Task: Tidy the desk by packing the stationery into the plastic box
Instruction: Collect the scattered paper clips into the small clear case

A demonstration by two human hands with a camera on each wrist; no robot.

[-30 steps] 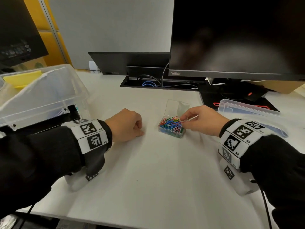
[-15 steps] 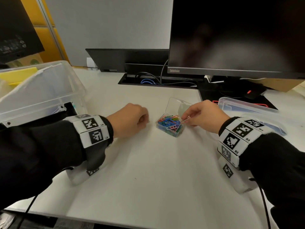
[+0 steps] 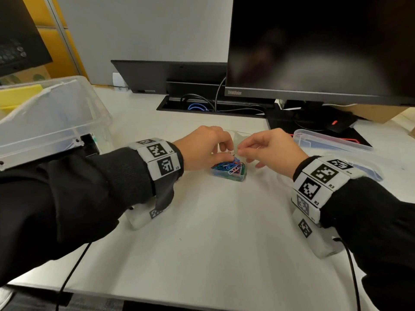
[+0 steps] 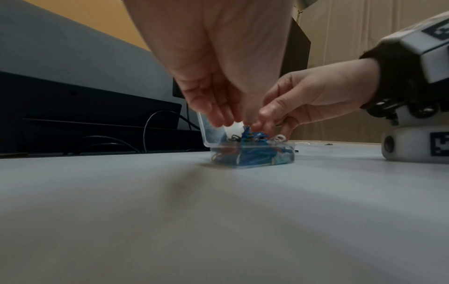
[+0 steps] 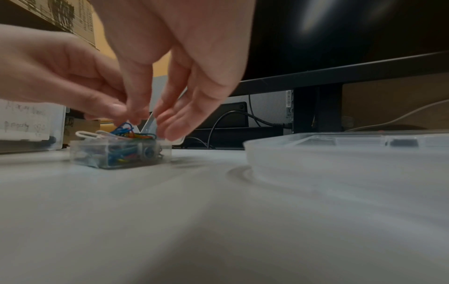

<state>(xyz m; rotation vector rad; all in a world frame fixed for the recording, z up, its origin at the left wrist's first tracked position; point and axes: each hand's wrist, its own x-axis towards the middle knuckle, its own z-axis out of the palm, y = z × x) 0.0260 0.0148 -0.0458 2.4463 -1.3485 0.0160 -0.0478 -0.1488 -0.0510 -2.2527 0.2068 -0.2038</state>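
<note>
A small clear case (image 3: 229,171) heaped with coloured paper clips (image 3: 232,166) sits mid-desk, its lid (image 3: 238,140) standing open behind. My left hand (image 3: 226,151) hovers over the case with curled fingers, thumb and forefinger pinching a small clip. My right hand (image 3: 241,151) meets it from the right. In the right wrist view its thumb and forefinger (image 5: 136,117) pinch a blue clip (image 5: 125,126) sticking up from the heap, the other fingers loose. The big clear plastic box (image 3: 67,122) stands at the left.
The big box's lid (image 3: 332,142) lies flat at the right, close to my right wrist. A monitor (image 3: 314,52) and its stand, a cable slot (image 3: 213,106) and a black mat fill the back. A yellow item (image 3: 20,95) sits in the big box.
My left hand moved right from the bare desk to above the clip case. My right hand rose slightly and now pinches at the top of the heap, next to the left fingers.
</note>
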